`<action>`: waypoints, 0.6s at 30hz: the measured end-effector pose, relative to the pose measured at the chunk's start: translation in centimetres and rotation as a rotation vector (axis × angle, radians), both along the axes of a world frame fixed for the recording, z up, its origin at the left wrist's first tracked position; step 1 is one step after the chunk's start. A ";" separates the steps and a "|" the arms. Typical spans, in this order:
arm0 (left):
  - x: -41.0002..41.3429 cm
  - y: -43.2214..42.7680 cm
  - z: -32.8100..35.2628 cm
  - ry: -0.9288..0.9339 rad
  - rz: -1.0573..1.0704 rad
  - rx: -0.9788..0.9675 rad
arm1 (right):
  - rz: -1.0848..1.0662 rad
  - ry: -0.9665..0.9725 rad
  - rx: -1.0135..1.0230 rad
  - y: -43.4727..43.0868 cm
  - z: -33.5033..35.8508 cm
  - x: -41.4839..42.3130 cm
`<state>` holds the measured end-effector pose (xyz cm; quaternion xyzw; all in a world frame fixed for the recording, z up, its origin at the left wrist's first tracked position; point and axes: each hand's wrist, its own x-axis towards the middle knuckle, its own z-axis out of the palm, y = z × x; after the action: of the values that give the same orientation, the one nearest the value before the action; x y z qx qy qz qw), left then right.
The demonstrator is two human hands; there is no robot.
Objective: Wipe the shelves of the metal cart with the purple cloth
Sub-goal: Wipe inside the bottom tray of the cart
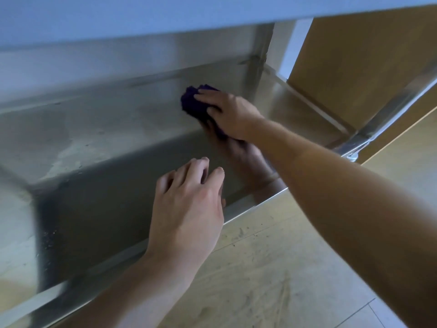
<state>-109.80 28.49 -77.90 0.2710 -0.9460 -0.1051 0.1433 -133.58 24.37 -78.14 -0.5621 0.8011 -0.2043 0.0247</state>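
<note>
While a person leans in over the lower stainless-steel shelf of the metal cart, one crumpled dark purple cloth lies on that shelf toward its back right part, near the rear rim; the right hand is on top of the cloth, its fingers laid nearly straight across the wad and pressing it against the steel, with the thumb out of sight beneath. The left hand is above the shelf's front edge, closer to the camera than the cloth, holding nothing; its fingers are slightly apart and loosely bent, and whether they touch the metal cannot be told. Two bare forearms reach in from the shelf's front side, and a dim reflection of the right wrist shows in the steel below it. One shelf surface is seen in full, dull and streaked with pale smears on its left half and darker toward the front; the pale underside of one upper shelf spans the view above it. Two upright steel posts are visible, one at the shelf's back right corner and one at its front right corner. Beyond the shelf's right end stands one brown wooden panel; in front of the shelf is a pale wood-look floor scattered with dark specks.
</note>
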 end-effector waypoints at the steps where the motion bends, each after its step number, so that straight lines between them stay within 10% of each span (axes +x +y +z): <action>1: -0.1 0.0 0.0 0.009 0.004 -0.001 | -0.048 -0.013 0.004 0.8 0.1 -1.1; 8: -0.6 0.4 -0.3 0.018 0.014 -0.006 | -0.684 -0.073 0.020 3.2 0.9 -4.7; 14: -0.4 0.2 -0.3 0.014 0.031 -0.049 | 0.113 -0.057 -0.020 -3.5 0.4 7.1; 18: -0.4 0.3 -0.4 0.037 0.052 -0.019 | 0.136 -0.086 0.062 -3.9 0.4 8.0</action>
<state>-110.17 28.77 -78.28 0.2922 -0.9368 -0.0973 0.1659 -125.58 20.42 -77.76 -0.6050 0.7650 -0.2016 0.0904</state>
